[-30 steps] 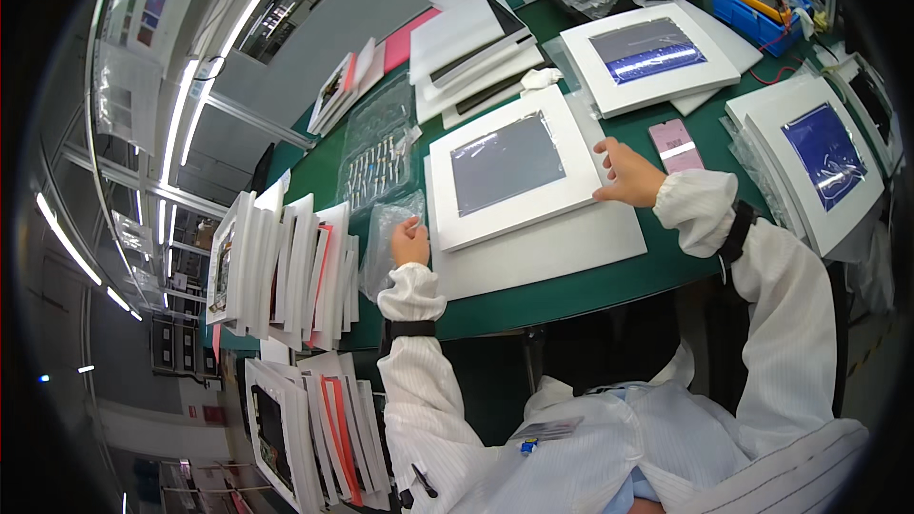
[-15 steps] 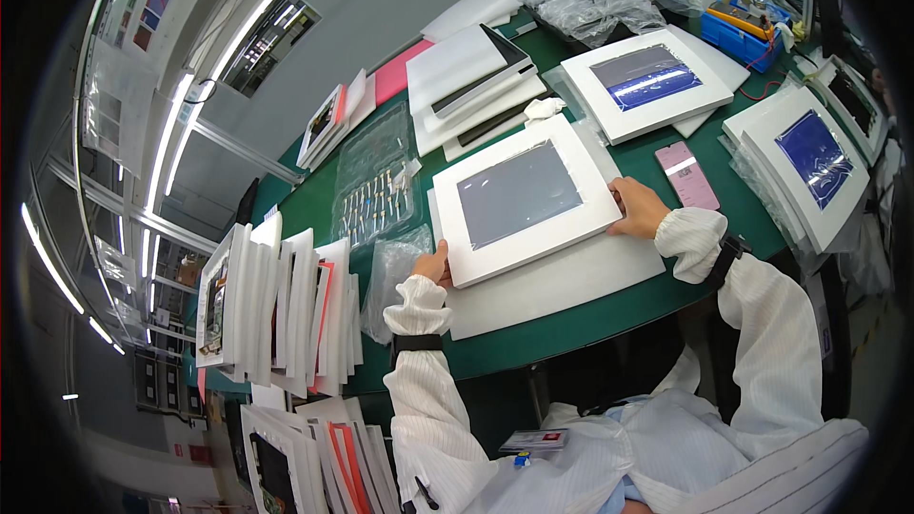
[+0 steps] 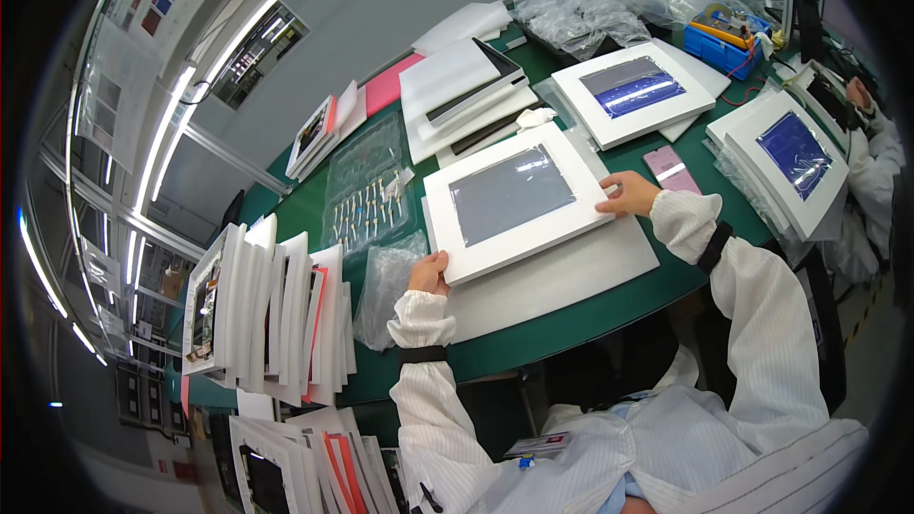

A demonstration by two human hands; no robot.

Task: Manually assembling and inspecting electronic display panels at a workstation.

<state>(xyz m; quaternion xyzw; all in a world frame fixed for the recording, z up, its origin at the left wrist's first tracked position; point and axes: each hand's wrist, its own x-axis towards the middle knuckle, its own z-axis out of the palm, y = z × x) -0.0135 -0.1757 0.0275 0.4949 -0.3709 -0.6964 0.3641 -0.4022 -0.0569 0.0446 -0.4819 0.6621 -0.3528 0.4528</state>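
Note:
A white-framed panel with a grey screen (image 3: 512, 198) is between my two hands, its near edge tilted up above a white foam sheet (image 3: 571, 281) on the table. My left hand (image 3: 429, 273) grips its lower left corner, fingers closed on the edge. On the right edge, my right hand (image 3: 628, 194) pinches the frame between thumb and fingers. A pink phone (image 3: 672, 169) lies beyond my right hand. Beside my left hand is a crumpled clear plastic bag (image 3: 388, 297).
A clear tray of small cables (image 3: 367, 200) lies to the left, near upright stacked white panels (image 3: 271, 314). Farther back are a blue-screened panel (image 3: 633, 90), plastic bags (image 3: 609, 0) and a blue box (image 3: 722, 46). Another person's sleeve (image 3: 878, 148) shows at far right.
The panel's near side has risen slightly off the foam sheet, both hands still holding it. The whole view has shifted a little, and another person's hand and sleeve now show at far right.

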